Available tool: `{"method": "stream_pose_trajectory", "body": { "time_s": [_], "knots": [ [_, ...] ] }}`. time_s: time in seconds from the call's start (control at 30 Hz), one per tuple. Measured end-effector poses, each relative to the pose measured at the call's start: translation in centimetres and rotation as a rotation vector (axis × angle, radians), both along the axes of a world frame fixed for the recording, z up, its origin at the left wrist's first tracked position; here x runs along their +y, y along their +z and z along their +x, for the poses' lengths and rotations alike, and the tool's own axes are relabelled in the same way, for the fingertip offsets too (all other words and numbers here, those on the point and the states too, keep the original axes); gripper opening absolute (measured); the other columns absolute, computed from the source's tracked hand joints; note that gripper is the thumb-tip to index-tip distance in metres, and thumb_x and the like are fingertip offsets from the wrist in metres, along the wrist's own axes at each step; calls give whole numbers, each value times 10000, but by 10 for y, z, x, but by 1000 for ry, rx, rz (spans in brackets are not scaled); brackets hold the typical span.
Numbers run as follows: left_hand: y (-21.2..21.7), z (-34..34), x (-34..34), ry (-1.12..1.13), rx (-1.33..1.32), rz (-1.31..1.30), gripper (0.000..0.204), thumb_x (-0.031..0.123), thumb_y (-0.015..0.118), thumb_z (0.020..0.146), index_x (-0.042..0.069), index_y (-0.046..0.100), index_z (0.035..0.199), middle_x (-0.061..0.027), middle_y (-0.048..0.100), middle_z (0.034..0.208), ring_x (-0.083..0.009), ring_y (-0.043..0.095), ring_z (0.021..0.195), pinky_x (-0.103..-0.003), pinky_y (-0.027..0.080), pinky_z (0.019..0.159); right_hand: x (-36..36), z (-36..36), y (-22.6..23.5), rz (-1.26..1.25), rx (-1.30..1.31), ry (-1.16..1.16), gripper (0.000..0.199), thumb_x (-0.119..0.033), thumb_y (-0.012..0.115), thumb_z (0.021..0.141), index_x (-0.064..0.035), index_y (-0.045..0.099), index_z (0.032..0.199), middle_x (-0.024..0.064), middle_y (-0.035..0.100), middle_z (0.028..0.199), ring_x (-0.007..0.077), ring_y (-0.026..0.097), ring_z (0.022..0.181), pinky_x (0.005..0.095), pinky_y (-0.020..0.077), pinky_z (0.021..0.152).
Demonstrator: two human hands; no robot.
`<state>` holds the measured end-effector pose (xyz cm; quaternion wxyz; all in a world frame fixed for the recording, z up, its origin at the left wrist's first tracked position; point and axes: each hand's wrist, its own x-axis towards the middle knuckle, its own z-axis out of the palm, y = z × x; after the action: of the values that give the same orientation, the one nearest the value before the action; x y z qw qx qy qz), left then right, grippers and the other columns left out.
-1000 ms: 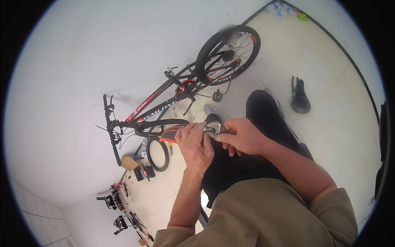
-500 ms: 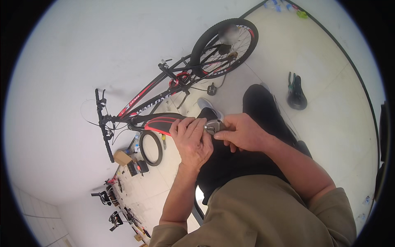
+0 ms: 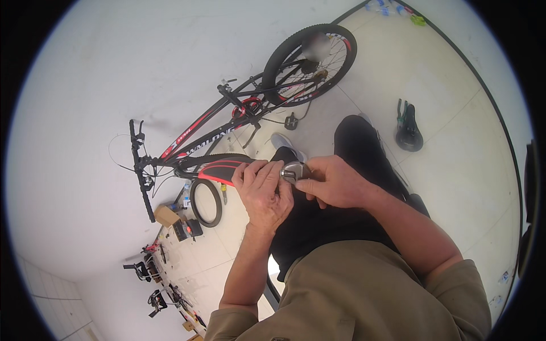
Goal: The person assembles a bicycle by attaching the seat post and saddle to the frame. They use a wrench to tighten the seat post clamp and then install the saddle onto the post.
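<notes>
A long, curved black piece with red edges (image 3: 224, 170), shaped like a bicycle mudguard, reaches out beyond my left hand (image 3: 263, 193). The fingers of that hand are bent over its near end. Close against them is a small rounded grey metal fitting (image 3: 291, 171) with a slot or lever on its face. My right hand (image 3: 336, 182) pinches this fitting between thumb and fingers, from the right. My fingers cover the place where fitting and mudguard meet, so whether they are joined cannot be seen.
A black and red bicycle (image 3: 227, 116) leans along the white wall. A black saddle-like part (image 3: 408, 133) lies on the floor at the right. A loose tyre (image 3: 206, 203), a cardboard box (image 3: 166, 216) and several bicycle parts (image 3: 152, 271) are at the left.
My hands stay in nearly the same place around the mudguard and fitting. The grey fitting appears slightly turned, and the whole view has shifted a little.
</notes>
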<state>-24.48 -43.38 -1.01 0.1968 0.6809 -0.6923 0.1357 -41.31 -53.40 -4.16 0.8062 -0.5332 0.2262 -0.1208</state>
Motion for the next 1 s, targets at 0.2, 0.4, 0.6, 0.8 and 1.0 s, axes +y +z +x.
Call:
{"method": "stream_pose_trajectory", "body": {
  "time_s": [0.2,0.4,0.6,0.8,1.0],
  "knots": [
    [2,0,0,5,-2,10,289,13,682,685,25,727,970,-62,723,942,-239,630,965,-472,405,972,-1,-2,1,51,46,14,211,-155,639,925,40,593,859,76,654,702,128,612,523,281,468,489],
    [0,0,-1,0,-7,-3,291,16,683,681,24,725,969,-60,722,943,-240,630,960,-473,404,969,0,0,-4,37,-1,10,147,-128,664,931,12,625,914,69,664,743,115,627,555,251,436,450],
    [0,-1,-1,2,-3,-4,288,14,682,680,22,725,964,-60,721,943,-241,630,957,-473,403,971,-5,-3,6,66,115,40,180,-144,640,915,23,595,864,73,664,717,126,624,526,275,454,448],
    [-1,0,-1,15,-20,-13,283,10,679,684,19,727,963,-63,721,937,-241,630,954,-472,402,970,-2,-1,4,80,14,15,224,-190,670,916,14,599,856,73,661,707,123,622,509,261,444,413],
    [-2,-3,-1,14,-18,-13,269,7,675,706,16,730,969,-67,724,939,-239,629,955,-467,398,971,-4,-3,4,72,123,40,237,-206,654,926,23,613,876,69,657,693,120,617,506,262,452,422]
  ]
}}
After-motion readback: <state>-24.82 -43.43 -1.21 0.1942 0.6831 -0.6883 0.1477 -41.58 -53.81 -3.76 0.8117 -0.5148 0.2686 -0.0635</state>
